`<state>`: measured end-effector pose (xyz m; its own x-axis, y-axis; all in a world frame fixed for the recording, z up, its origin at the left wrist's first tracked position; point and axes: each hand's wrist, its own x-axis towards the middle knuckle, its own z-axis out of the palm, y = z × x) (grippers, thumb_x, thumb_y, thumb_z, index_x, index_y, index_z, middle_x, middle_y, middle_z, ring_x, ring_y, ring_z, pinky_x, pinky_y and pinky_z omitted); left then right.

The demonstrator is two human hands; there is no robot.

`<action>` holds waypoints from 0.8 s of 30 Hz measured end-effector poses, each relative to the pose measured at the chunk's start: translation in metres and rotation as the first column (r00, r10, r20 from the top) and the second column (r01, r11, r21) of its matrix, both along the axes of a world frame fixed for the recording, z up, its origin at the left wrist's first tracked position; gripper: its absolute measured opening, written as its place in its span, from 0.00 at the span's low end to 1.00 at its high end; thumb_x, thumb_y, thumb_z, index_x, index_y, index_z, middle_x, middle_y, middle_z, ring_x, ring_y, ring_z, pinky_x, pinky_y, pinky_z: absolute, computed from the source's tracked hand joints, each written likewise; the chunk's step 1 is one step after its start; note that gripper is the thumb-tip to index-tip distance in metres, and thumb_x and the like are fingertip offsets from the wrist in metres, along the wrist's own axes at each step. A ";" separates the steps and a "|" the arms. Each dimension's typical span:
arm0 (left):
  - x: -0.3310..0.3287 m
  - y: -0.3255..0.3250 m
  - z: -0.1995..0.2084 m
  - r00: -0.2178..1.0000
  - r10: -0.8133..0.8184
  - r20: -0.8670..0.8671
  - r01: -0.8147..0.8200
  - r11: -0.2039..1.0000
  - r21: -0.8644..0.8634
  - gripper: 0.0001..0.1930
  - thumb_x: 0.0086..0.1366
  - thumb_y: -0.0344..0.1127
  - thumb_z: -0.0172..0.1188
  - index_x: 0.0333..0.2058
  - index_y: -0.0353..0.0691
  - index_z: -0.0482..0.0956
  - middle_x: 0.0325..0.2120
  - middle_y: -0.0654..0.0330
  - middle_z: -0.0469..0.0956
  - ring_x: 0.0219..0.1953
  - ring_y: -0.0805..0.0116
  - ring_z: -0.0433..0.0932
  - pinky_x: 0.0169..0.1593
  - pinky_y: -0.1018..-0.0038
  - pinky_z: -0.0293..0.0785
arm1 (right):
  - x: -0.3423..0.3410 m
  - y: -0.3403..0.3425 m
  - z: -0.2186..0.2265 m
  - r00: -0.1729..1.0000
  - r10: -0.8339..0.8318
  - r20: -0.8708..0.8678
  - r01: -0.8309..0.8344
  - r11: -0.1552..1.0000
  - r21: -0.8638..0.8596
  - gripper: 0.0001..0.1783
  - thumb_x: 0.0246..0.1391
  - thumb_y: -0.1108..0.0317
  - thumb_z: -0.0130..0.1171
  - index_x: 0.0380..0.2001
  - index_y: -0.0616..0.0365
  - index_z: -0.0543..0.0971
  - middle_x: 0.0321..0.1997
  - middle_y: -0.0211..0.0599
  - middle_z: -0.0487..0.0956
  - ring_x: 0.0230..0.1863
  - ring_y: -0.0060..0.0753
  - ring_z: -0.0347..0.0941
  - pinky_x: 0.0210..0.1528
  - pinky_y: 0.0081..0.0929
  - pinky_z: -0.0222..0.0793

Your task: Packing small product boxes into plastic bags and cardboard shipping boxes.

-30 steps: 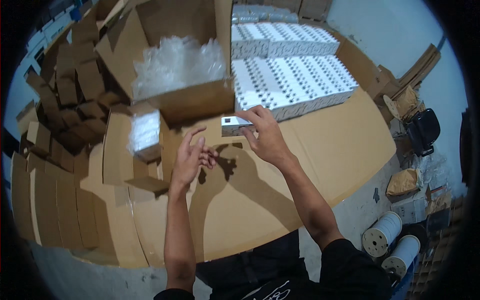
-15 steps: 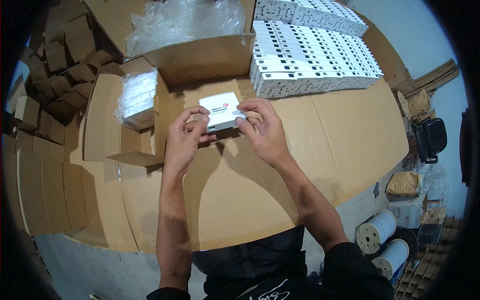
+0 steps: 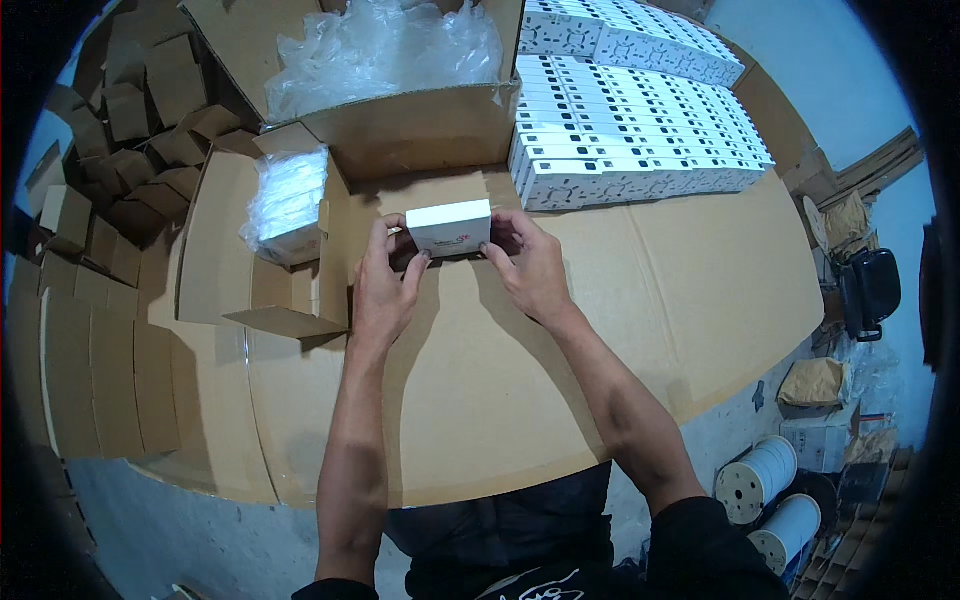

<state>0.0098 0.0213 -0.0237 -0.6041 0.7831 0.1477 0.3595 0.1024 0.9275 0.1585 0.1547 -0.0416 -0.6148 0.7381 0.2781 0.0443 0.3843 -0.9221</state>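
Left hand [image 3: 385, 287] and right hand [image 3: 532, 270] are both pinching a flat white box [image 3: 448, 230], one grip per end. It's standing edge-up over the cardboard-covered worktop [image 3: 500, 420], kinda between the small brown carton [image 3: 216, 240] and those stacked white boxes [image 3: 640, 170].

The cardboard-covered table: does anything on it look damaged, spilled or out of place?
Nothing clearly stands out. The held white box shows no visible damage, and the patterned boxes at upper right stand in close rows. The crumpled clear plastic heaped in the large carton looks untidy, but not spilled.
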 end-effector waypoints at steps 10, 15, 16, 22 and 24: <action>0.002 -0.001 0.000 0.998 -0.001 -0.069 0.001 1.000 0.011 0.24 0.64 0.24 0.63 0.56 0.36 0.65 0.46 0.43 0.81 0.51 0.53 0.82 0.54 0.61 0.76 | 0.002 -0.001 0.000 0.996 -0.026 0.080 0.018 0.996 0.090 0.18 0.53 0.79 0.63 0.48 0.65 0.76 0.44 0.52 0.82 0.47 0.48 0.82 0.51 0.37 0.77; 0.003 0.003 0.002 0.987 0.007 -0.159 0.011 0.993 0.114 0.26 0.66 0.32 0.63 0.59 0.33 0.64 0.51 0.42 0.77 0.54 0.51 0.78 0.59 0.60 0.73 | 0.005 -0.001 0.000 0.999 -0.010 0.043 0.003 0.987 0.158 0.24 0.51 0.78 0.62 0.53 0.65 0.73 0.49 0.53 0.80 0.51 0.51 0.79 0.55 0.40 0.75; 0.003 0.000 0.005 0.986 0.046 -0.158 -0.027 0.993 0.115 0.26 0.68 0.34 0.60 0.61 0.33 0.62 0.54 0.44 0.74 0.57 0.53 0.75 0.62 0.61 0.69 | 0.005 -0.003 0.001 0.999 -0.012 0.042 0.004 0.983 0.186 0.26 0.50 0.78 0.62 0.55 0.65 0.72 0.52 0.53 0.79 0.54 0.53 0.77 0.58 0.41 0.73; 0.012 0.000 0.039 0.903 0.249 -0.349 -0.147 0.945 0.294 0.19 0.73 0.40 0.50 0.54 0.33 0.71 0.47 0.48 0.77 0.52 0.54 0.76 0.60 0.61 0.69 | 0.025 -0.016 0.006 0.921 -0.189 0.342 -0.026 0.843 0.537 0.27 0.49 0.72 0.60 0.55 0.65 0.72 0.61 0.51 0.70 0.67 0.55 0.62 0.70 0.48 0.54; 0.011 0.018 0.059 0.903 0.267 -0.336 -0.145 0.927 0.346 0.16 0.71 0.37 0.55 0.51 0.33 0.74 0.44 0.50 0.78 0.48 0.56 0.77 0.57 0.63 0.72 | 0.023 -0.018 0.002 0.910 -0.213 0.357 -0.026 0.828 0.561 0.27 0.49 0.71 0.60 0.54 0.65 0.72 0.62 0.50 0.70 0.67 0.53 0.62 0.70 0.50 0.53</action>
<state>0.0205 0.0397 0.0350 -0.5994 0.5259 0.6035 0.6847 -0.0538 0.7269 0.1817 0.1370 -0.0392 -0.6936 0.5976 0.4022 0.4128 0.7874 -0.4579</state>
